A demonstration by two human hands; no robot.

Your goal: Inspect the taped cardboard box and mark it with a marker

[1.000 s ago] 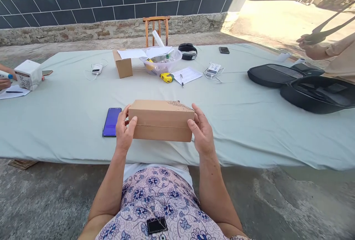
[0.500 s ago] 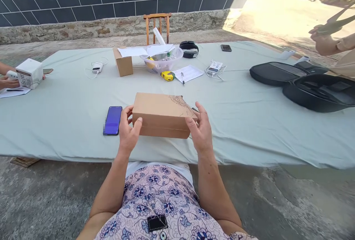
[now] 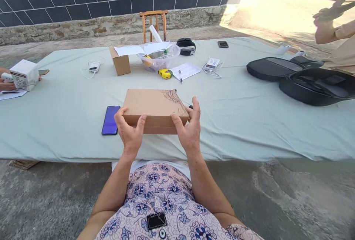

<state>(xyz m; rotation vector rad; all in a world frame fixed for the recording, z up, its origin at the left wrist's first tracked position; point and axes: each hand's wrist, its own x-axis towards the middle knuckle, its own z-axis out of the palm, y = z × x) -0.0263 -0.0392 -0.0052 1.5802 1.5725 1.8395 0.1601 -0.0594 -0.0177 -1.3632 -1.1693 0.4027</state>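
A flat brown cardboard box with a line drawing on its lid rests near the front edge of the pale green table cover. My left hand grips its near left corner, thumb on the front face. My right hand holds the near right corner, fingers up along the side. A dark phone with a purple screen lies just left of the box.
Further back stand a small cardboard box, a clear bowl with items, a yellow tape measure, papers, chargers and a wooden chair. Open black cases lie right. Other people's hands show far left and far right.
The box has tipped so more of its lid shows and has shifted slightly left. Both my hands slid from its ends to its near corners.
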